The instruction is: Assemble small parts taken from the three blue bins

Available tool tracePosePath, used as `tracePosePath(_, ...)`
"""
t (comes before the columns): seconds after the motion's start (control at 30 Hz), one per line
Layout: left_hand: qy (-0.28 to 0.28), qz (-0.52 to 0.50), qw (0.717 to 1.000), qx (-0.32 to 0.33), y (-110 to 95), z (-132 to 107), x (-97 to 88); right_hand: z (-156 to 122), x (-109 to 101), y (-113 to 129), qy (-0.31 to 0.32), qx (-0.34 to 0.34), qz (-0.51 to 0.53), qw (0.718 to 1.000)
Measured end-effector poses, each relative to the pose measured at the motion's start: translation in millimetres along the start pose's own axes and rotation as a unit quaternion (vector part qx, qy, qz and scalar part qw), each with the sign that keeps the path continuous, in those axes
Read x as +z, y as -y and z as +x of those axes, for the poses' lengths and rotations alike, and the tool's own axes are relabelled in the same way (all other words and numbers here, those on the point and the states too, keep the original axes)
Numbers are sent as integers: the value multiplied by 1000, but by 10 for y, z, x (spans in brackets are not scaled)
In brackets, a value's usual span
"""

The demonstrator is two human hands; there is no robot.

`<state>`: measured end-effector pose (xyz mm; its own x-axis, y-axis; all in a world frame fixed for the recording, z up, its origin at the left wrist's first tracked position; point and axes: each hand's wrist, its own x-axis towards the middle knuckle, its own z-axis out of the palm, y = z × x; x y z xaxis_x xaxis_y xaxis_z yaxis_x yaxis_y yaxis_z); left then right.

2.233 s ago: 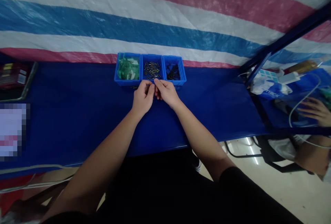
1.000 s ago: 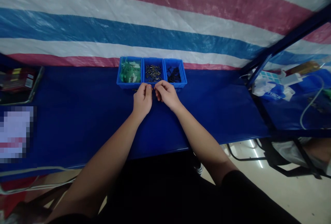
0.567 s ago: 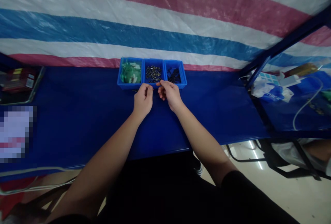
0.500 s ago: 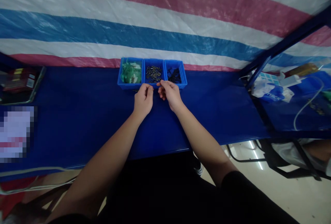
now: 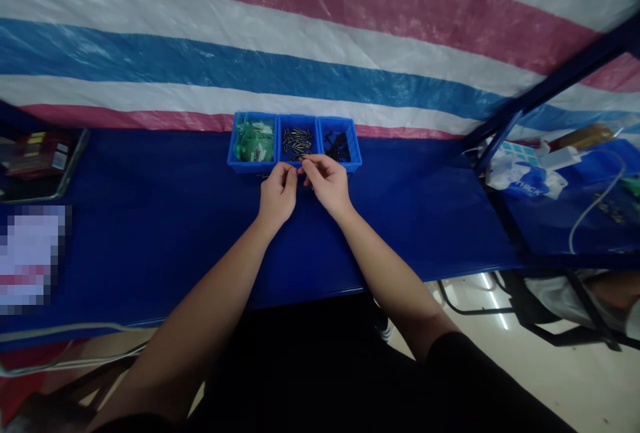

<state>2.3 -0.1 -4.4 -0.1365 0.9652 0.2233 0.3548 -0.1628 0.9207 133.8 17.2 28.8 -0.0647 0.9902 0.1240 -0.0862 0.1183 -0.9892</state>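
Note:
Both hands meet just in front of three blue bins on the table. My left hand (image 5: 278, 193) is closed, thumb against the curled fingers, and whatever it holds is too small to make out. Close beside it, my right hand (image 5: 327, 183) pinches at the fingertips, almost touching the left; a tiny dark thing may be between them. The left bin (image 5: 253, 167) holds green plastic wrap (image 5: 245, 143) with pale pieces. Small dark and brassy metal pins (image 5: 297, 143) fill the middle bin. Black small parts (image 5: 337, 146) lie in the right bin (image 5: 356, 156).
A tray with a dark red box (image 5: 40, 156) sits at the far left, above a blurred-out sheet (image 5: 30, 256). Beyond a blue frame post (image 5: 500, 139) lie a plastic bag (image 5: 525, 176) and a white cable (image 5: 595, 203). A striped sheet (image 5: 300, 39) hangs behind the table.
My right hand has moved slightly left and its fingers have drawn in to meet my left hand's fingertips. My left hand stays in place.

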Motion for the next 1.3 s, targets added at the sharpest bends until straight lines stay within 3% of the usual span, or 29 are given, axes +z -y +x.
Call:
tracePosePath(0.1, 2, -3, 1000, 2, -9, 2, -1, -10, 7, 26, 9, -3, 1, 1000)
tracePosePath(0.3, 2, -5, 1000, 5, 7, 5, 6, 28, -8, 0, -34, -19, -12, 999)
tracePosePath(0.53, 1, -2, 1000, -4, 0, 9, 5, 54, 18, -76, 12, 14, 59, 998)
tracePosePath(0.8, 7, 3, 1000, -2, 14, 5, 2, 68, -57, -157, 24, -36, -82, 996)
tracePosePath(1.03, 9, -40, 999, -3, -41, -1, -9, 18, -36, -133, 45, -25, -83, 995)
tracePosePath(1.3, 13, -22, 1000, 4, -29, 2, -8, -16, -44, -85, 75, -49, -112, 990)
